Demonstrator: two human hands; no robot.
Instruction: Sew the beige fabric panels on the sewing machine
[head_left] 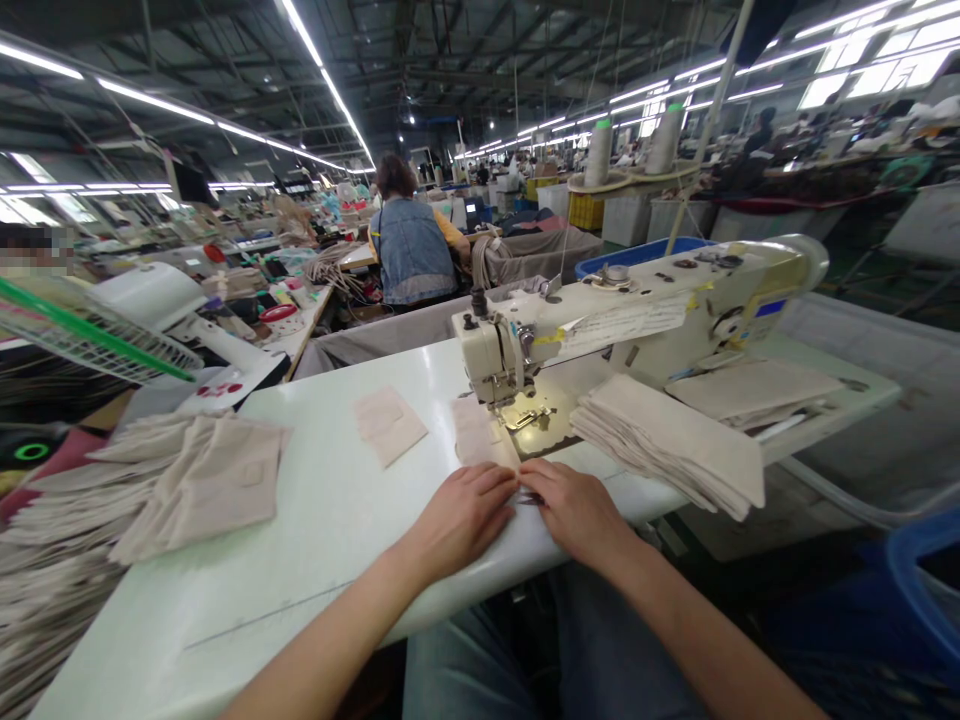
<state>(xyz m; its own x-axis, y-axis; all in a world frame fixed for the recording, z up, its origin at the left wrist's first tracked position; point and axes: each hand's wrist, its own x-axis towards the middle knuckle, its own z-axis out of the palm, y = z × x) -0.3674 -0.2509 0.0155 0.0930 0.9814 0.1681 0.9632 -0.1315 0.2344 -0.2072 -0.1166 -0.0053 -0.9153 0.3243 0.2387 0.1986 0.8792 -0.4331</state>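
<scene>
White laminate worktop [315,540], smooth, with a faint pencil-like line across the near part. Big factory hall behind: long fluorescent strips overhead, rows of sewing stations, a person in a denim vest [411,250] seated with their back to the camera.

Cream industrial sewing machine [637,310] sits at the middle-right of the worktop, lamp lit at the needle, two thread cones [630,150] on a stand behind it. Paper strip taped along the machine arm; print too small to read. No brand legible.

Left hand [461,520] and right hand [574,510] lie side by side at the near edge, fingertips meeting on the near end of a small beige fabric piece [480,435]. Fingers are curled down flat and press or pinch the cloth; exact grip is hidden under the hands. The piece is pale pinkish-beige, flat, and runs from the hands up toward the presser foot [529,415].

A second beige patch [388,425] lies loose to the left, apart from the hands. Stack of folded beige panels [667,445] right of the needle, another heap [150,490] far left.
</scene>
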